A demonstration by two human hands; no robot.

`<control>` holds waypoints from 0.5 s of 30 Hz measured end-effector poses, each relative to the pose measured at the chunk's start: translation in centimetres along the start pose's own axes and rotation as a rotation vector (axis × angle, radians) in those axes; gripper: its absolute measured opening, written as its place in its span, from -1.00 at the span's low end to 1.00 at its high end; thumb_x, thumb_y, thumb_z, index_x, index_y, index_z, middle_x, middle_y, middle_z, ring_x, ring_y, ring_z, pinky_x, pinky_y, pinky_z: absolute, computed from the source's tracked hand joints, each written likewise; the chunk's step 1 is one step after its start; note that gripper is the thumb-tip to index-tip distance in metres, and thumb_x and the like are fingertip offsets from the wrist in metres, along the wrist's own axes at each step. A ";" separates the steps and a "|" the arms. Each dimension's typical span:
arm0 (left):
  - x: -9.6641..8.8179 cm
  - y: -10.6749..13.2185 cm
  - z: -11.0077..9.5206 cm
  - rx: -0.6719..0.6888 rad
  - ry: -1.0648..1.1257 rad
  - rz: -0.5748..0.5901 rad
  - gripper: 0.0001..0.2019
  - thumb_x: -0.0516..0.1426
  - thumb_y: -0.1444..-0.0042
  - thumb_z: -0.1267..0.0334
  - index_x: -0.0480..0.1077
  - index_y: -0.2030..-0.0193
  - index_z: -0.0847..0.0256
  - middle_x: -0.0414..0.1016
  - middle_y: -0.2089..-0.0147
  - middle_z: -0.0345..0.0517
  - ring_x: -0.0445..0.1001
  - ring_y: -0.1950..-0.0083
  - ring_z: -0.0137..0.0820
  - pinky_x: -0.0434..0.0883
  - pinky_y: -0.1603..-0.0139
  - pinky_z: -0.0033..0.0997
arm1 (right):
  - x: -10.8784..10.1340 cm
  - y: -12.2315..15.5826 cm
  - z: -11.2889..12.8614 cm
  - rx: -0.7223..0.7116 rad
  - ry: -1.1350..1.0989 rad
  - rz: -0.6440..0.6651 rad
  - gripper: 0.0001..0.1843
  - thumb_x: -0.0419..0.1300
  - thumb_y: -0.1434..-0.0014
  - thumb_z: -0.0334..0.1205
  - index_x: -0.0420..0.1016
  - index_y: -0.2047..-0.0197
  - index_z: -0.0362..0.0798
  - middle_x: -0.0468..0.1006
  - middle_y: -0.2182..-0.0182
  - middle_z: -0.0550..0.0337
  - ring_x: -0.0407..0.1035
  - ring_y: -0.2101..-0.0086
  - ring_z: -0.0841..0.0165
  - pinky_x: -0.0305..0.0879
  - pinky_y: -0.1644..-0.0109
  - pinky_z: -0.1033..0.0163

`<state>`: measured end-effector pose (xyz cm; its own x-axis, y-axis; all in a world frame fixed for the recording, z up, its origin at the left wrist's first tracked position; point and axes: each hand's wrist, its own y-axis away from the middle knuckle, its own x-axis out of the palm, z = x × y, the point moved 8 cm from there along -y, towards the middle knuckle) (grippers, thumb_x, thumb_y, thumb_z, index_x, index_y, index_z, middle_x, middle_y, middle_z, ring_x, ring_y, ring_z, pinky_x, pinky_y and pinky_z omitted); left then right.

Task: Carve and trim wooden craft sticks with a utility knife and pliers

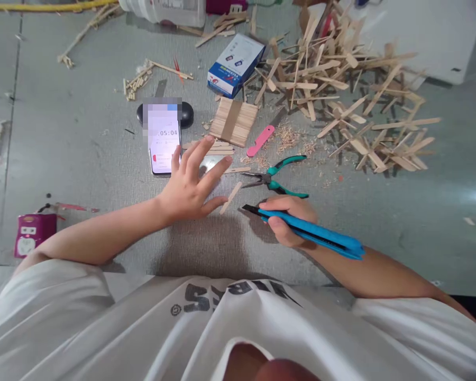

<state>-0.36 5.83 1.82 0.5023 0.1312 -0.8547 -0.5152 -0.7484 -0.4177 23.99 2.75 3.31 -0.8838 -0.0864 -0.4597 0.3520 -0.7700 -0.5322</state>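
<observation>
My right hand (289, 214) is wrapped round a blue utility knife (317, 233), its dark blade pointing left. My left hand (192, 182) hovers with fingers spread, its thumb beside a short wooden craft stick (230, 198); whether they touch I cannot tell. Several more craft sticks (224, 151) lie just past the left fingertips. Between the hands and a bit farther off rest green-handled pliers (267, 179), jaws parted toward the left. A bundle of craft sticks (233, 121) held by a brown band lies beyond, next to a pink-handled folding knife (262, 140).
A lit phone (164, 143) leans on a black stand left of the bundle. Behind are a blue-and-white box (236, 64) and a white bottle (166, 11). Joined craft sticks (341, 79) heap at the far right, near wood shavings (291, 137). A purple power socket (35, 234) sits at left.
</observation>
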 end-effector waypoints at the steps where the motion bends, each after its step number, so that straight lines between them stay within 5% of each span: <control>1: 0.0 0.2 -0.4 0.039 -0.009 -0.015 -0.13 0.27 -0.45 -0.25 0.13 -0.74 0.00 0.15 -0.76 0.50 0.24 -0.75 0.41 0.02 -0.72 0.65 | 0.0 -0.2 0.3 -0.023 0.012 0.001 -0.79 0.26 -0.55 -0.01 0.70 -0.06 0.14 0.81 0.30 0.19 0.72 0.36 0.16 0.63 0.32 0.02; 5: 0.1 0.7 -3.3 0.301 -0.076 0.024 -0.36 0.27 -0.53 -0.06 0.25 -0.65 -0.14 0.45 -0.66 0.17 0.46 -0.65 0.12 0.04 -0.76 0.56 | 0.2 -0.5 1.0 -0.095 0.039 0.028 -0.77 0.24 -0.56 -0.02 0.69 -0.12 0.18 0.82 0.28 0.16 0.74 0.35 0.14 0.65 0.33 -0.01; 8: 0.4 0.7 -4.8 0.479 -0.124 0.084 -0.59 0.18 -0.62 0.06 0.43 -0.49 0.07 0.64 -0.49 0.14 0.57 -0.55 -0.04 0.26 -0.71 0.40 | 0.4 -0.5 1.3 -0.147 0.043 0.052 -0.76 0.23 -0.55 -0.03 0.68 -0.16 0.21 0.82 0.31 0.19 0.72 0.40 0.15 0.65 0.36 0.00; 11: 1.2 0.3 -4.2 0.456 -0.046 0.178 -0.52 0.10 -0.65 -0.03 0.43 -0.50 0.18 0.64 -0.48 0.26 0.53 -0.60 0.03 0.25 -0.72 0.43 | 0.6 -0.4 1.5 -0.193 0.048 0.050 -0.76 0.22 -0.54 -0.05 0.67 -0.15 0.19 0.81 0.33 0.20 0.71 0.41 0.18 0.65 0.35 0.03; 15: 2.3 0.2 -2.6 0.310 0.025 0.239 -0.33 0.13 -0.58 -0.18 0.33 -0.63 0.15 0.39 -0.68 0.33 0.23 -0.77 0.30 -0.03 -0.75 0.65 | 0.9 -0.4 1.9 -0.244 0.039 0.060 -0.77 0.24 -0.52 -0.09 0.66 -0.14 0.15 0.79 0.33 0.21 0.70 0.42 0.21 0.64 0.36 0.09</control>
<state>2.56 4.31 0.58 0.3573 -0.0414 -0.9331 -0.8033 -0.5233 -0.2844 22.44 1.80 4.46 -0.8482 -0.0991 -0.5203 0.4717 -0.5883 -0.6568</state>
